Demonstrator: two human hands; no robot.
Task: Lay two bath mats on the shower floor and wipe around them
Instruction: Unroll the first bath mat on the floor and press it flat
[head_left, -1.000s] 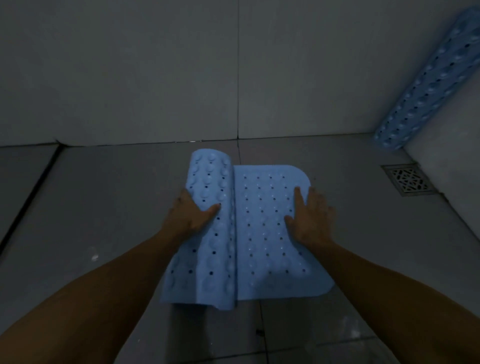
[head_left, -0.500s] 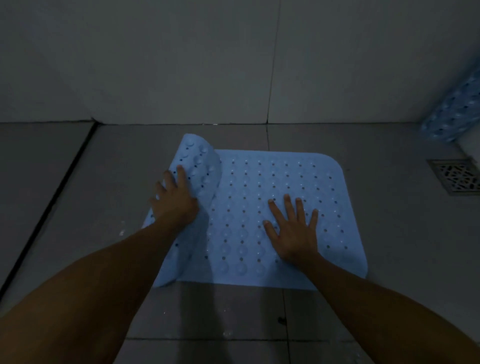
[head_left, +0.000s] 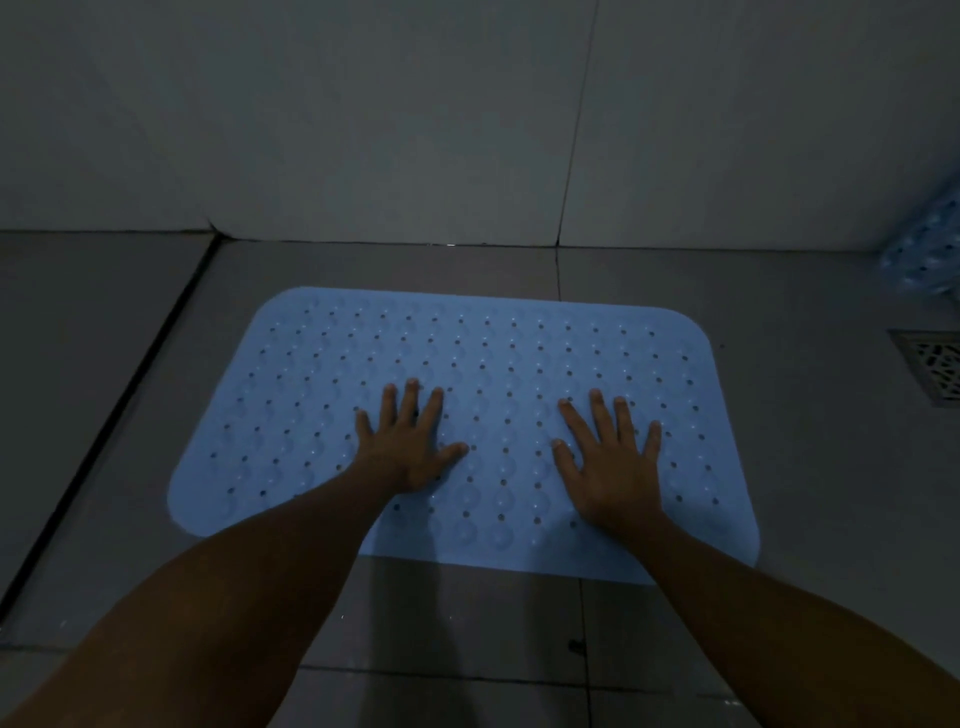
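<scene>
Both hands were flat and empty, nothing gripped: left hand (head_left: 408, 447) and right hand (head_left: 608, 462) lay palm-down with fingers spread wide on the blue bath mat (head_left: 467, 364). Left hand sat a bit left of mat centre, right hand toward the mat's right half, clear gap of bare mat between them. Both bare forearms crossed the mat's near edge.

Mat lay fully unrolled and flat on the grey tiled shower floor (head_left: 130, 415), long side running left-right, rounded corners, rows of small holes and raised bumps across its surface. Mat's far edge ran close to the back wall (head_left: 363, 130) without touching it; a strip of floor showed between them. A dark floor joint (head_left: 104, 415) ran diagonally just left of the mat's left edge.

Second mat (head_left: 930, 249), same blue with holes, sat rolled or bunched at the right frame edge, beyond the flat mat's far right corner, well apart from it; mostly cut off, so its exact shape couldn't be told. Metal floor drain (head_left: 935, 364) was to the right of the flat mat, apart from its right edge, partly cropped.

Lighting was dim.
</scene>
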